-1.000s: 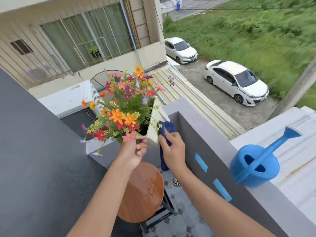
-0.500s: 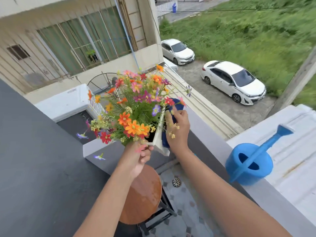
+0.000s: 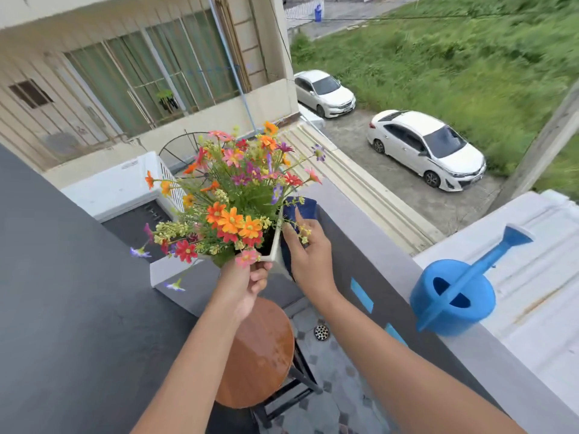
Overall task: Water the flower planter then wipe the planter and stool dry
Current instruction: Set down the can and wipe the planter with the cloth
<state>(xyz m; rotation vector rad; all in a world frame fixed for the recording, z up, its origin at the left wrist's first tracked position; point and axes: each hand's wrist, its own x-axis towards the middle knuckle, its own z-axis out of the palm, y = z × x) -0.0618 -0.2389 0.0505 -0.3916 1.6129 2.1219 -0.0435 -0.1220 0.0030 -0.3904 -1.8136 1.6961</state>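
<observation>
A white planter [image 3: 276, 245] full of orange, red, pink and purple flowers [image 3: 232, 195] is lifted in the air above a round wooden stool [image 3: 260, 352]. My left hand [image 3: 242, 285] grips the planter's near bottom corner. My right hand [image 3: 308, 252] presses a dark blue cloth [image 3: 302, 209] against the planter's right side. The stool's seat glistens with water drops. A blue watering can [image 3: 454, 296] stands on the ledge to the right, spout pointing away.
A grey balcony wall ledge [image 3: 369, 227] runs along the right, with blue tape strips [image 3: 362, 294] on its inner face. A dark wall [image 3: 62, 308] closes the left. The tiled floor has a drain [image 3: 321, 332]. Far below are two white cars and grass.
My right hand has slid the blue cloth up the planter's right side, from low near the base to its upper edge. The planter has stayed lifted and tilted slightly.
</observation>
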